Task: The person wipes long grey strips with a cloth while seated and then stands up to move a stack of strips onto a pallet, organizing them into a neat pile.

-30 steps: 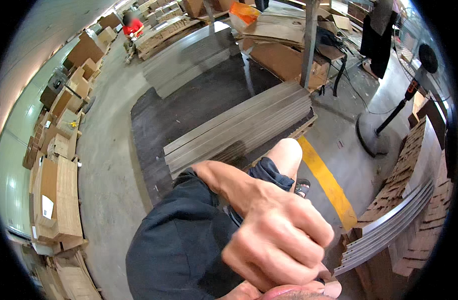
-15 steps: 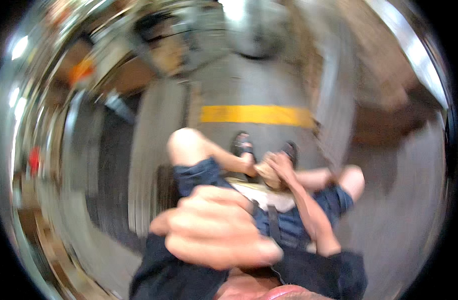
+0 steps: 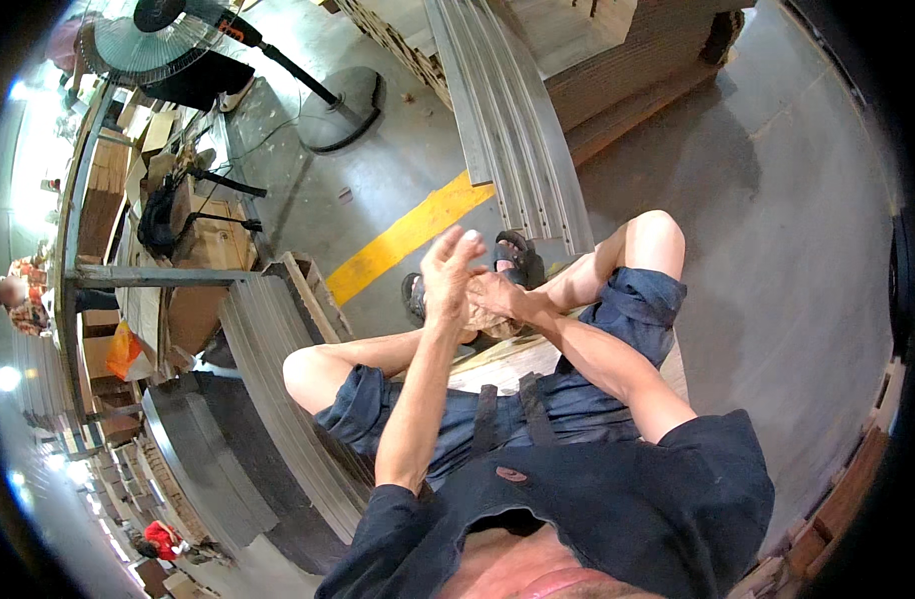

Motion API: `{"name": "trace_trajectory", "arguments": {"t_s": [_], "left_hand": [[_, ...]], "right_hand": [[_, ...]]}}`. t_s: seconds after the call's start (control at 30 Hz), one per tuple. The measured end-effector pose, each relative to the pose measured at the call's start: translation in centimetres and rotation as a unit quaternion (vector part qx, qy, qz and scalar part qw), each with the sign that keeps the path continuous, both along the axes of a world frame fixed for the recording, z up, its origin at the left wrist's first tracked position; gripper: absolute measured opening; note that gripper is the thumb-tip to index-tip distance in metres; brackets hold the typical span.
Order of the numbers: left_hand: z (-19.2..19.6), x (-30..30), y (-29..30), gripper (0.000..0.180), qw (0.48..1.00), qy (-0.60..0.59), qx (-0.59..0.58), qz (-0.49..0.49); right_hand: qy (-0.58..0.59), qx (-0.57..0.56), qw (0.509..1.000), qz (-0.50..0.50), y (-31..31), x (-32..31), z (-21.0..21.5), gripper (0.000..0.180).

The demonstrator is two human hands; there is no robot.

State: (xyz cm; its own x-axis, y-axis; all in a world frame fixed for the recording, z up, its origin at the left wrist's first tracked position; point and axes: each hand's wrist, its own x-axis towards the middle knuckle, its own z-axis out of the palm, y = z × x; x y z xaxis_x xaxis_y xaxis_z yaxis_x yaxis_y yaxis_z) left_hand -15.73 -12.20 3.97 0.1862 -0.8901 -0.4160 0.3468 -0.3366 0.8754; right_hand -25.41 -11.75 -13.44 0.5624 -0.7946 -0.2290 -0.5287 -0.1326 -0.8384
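My left hand (image 3: 450, 275) is raised between my knees, its fingers stretched upward. Against its palm side lies my right hand (image 3: 494, 299), with the fingers bent and partly hidden where the two hands meet. Just under the right hand shows a tan, crumpled thing (image 3: 493, 322); its kind is not clear, and the right fingers seem closed at its upper part. Below it is the pale board (image 3: 512, 367) I sit on, between my thighs.
Long grey metal profiles (image 3: 512, 120) lie ahead, beside stacked brown sheets (image 3: 627, 100). More profiles (image 3: 288, 379) lie by my left knee. A standing fan (image 3: 338, 108), a metal-framed rack (image 3: 163, 277) with cartons, and a yellow floor line (image 3: 408, 235) are also there. Other people are far left.
My left hand has moved from close before my chest down and forward to meet the right hand. My view has turned, with the fan and rack now clearly seen at left.
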Motion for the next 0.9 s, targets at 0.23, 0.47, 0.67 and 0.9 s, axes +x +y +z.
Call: {"name": "trace_trajectory", "arguments": {"t_s": [0.23,0.47,0.67,0.9], "left_hand": [[-3.5,-2.2,-3.7,0.048,0.986,0.158,0.055,0.005],[-4.9,-2.9,-12.9,0.031,0.974,0.221,0.000,-0.047],[-2.2,0.3,-13.7,0.025,0.984,0.175,-0.009,-0.004],[1.3,6.7,-11.4,0.026,0.992,0.107,-0.057,-0.042]], "right_hand": [[0.033,-0.151,0.985,0.074,-1.0,0.6,-3.6,0.047],[-0.120,0.060,0.990,-0.042,-0.7,0.2,-4.6,0.043],[-0.013,0.052,0.996,-0.065,-1.2,-1.8,1.6,0.047],[-0.057,0.066,0.995,-0.049,-1.2,-1.1,0.0,0.056]]}}
